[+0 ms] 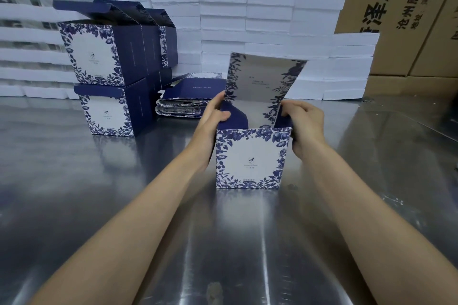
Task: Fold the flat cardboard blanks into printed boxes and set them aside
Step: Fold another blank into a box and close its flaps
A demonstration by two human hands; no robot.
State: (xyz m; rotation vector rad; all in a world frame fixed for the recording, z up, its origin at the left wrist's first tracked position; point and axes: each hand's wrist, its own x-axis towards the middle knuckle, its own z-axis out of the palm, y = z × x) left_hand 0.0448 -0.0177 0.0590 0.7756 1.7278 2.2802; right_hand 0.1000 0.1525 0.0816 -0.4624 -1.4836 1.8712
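Note:
A half-formed box (252,158), white with blue floral print, stands upright on the steel table (124,193) in the middle. Its tall back panel rises behind it. My left hand (213,112) holds the dark blue flap at the box's left side, thumb on top. On the right side, my right hand (303,122) has its fingers curled over the other dark blue flap. A stack of flat blanks (188,99) lies behind and to the left. Finished boxes (109,69) are stacked two high at the left, their lids open.
White foam slabs (247,20) are piled in a wall along the back of the table. Brown printed cartons (401,7) stand behind them at the right. Bare steel surface stretches in front of and to the right of the box.

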